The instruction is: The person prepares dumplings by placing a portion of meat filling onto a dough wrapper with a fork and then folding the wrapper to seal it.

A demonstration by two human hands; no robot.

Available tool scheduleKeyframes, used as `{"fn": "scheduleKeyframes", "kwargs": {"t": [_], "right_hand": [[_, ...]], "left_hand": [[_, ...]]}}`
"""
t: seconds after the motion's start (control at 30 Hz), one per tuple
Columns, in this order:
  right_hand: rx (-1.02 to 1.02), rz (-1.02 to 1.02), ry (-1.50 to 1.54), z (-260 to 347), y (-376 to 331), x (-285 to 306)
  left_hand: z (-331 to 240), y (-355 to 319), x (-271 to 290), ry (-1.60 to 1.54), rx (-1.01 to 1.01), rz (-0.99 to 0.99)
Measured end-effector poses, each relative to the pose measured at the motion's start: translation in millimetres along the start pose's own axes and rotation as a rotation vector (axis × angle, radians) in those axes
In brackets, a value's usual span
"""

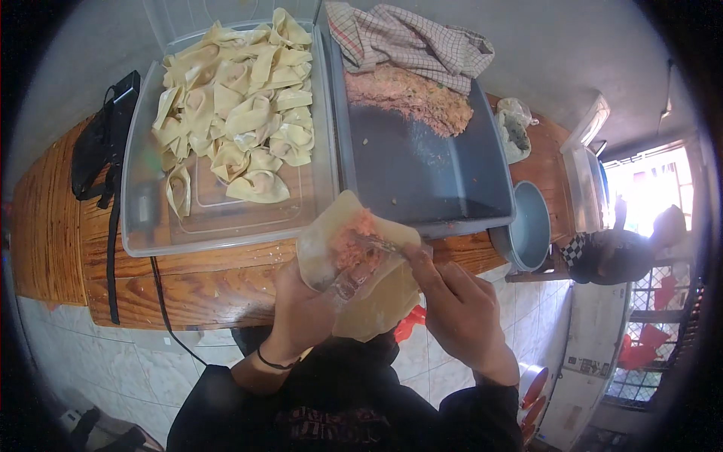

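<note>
Dough sheet: a thin, pale yellow, floppy sheet of dough (318, 239) with an angular outline, its surface smooth and lightly floured, near the centre of the frame.
Filling: a soft, coarse, moist lump of pink minced filling (350, 242) spread on that sheet.
Slim tool: a narrow tool with a dull shine (382, 243), its tip against the filling; its material is hard to tell.
Lower sheets: more flat, pale yellow dough (369, 315) hanging just below, between the hands; how many layers cannot be told.
Left hand: the left hand (305, 305), lower centre, is partly closed at the left edge of the dough sheet, supporting it; most fingers are hidden beneath, and the sheet lies up and to the right of the palm.
Right hand: the right hand (456, 301), right of centre, has its fingers curled closely around the slim tool; the filling lies to its upper left.
Dumpling box: a clear, rectangular plastic box (241, 235), upper left, holding a heap of folded, crinkled yellow dumplings (248, 117).
Meat tub: a dark grey, smooth plastic tub (414, 169), upper centre, with a rough pink mass of mince (410, 98) partly under a rumpled checked cloth (403, 41).
Bowl: a round blue-grey bowl (529, 226), right of the tub.
Table: grained, glossy brown wood (188, 290) beneath the containers.
</note>
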State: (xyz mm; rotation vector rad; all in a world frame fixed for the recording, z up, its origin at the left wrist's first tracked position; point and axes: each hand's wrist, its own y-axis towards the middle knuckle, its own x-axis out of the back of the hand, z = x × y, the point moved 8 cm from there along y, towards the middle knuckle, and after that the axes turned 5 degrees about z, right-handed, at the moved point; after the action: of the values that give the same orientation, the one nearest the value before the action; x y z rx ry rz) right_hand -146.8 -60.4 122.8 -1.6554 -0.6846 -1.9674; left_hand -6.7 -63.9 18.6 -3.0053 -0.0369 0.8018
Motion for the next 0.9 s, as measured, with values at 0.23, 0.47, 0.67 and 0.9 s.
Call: {"fn": "scheduleKeyframes", "kwargs": {"t": [0.23,0.47,0.67,0.9], "right_hand": [[-0.117,-0.147,-0.017,-26,-5,9],[-0.315,-0.376,-0.012,-79,26,34],[-0.392,-0.095,0.024,-144,58,-11],[-0.391,-0.079,-0.027,-160,57,-20]], "left_hand": [[3,3,0,-0.046,0.062,0.159],[3,0,-1,-0.453,0.162,0.200],[8,-9,7,-0.515,0.155,0.207],[16,-12,15,-1.015,0.240,0.146]]}}
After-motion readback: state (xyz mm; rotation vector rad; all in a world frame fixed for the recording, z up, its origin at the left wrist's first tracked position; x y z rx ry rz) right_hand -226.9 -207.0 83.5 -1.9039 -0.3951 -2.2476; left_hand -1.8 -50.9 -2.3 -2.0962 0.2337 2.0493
